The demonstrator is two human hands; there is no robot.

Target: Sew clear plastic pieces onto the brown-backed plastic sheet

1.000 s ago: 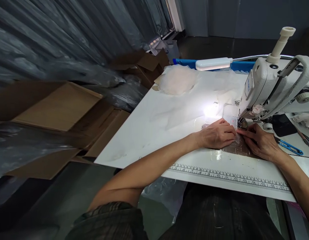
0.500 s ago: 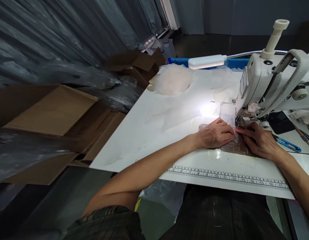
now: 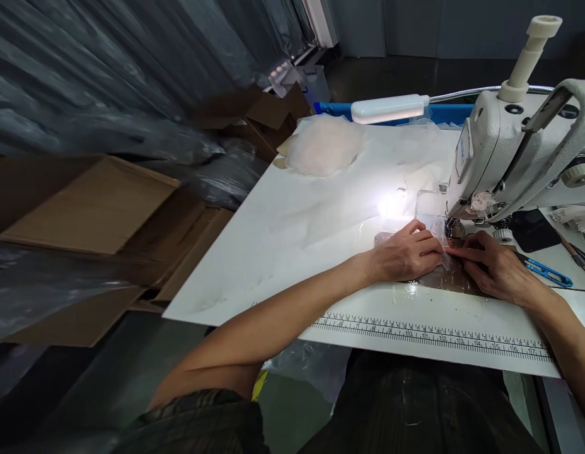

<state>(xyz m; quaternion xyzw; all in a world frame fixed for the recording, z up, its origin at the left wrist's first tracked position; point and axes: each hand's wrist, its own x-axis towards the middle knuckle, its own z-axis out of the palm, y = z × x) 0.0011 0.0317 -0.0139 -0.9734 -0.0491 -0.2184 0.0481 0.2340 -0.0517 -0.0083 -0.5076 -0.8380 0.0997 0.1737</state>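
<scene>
A small piece of sheer pale fabric [image 3: 437, 228] lies at the needle and presser foot of a white sewing machine [image 3: 481, 145]. My left hand [image 3: 408, 252] rests on it just left of the foot, fingers curled and pressed together on the cloth. From the right, my right hand [image 3: 493, 265] meets it, its index finger stretched to the fabric edge in front of the foot and its thumb beneath. Both sets of fingertips nearly touch. What lies under the left palm is hidden.
Blue thread snips [image 3: 548, 272] and a dark flat pad [image 3: 533, 230] lie right of my right hand. A stack of pale sheer pieces [image 3: 325, 146] sits at the table's back left. A lamp [image 3: 389, 109] hangs behind. A printed ruler [image 3: 429, 334] runs along the front edge; cardboard boxes [image 3: 89, 205] stand left.
The view has shifted slightly. Both hands stay at the presser foot in nearly the same pose, with the fabric still between them.
</scene>
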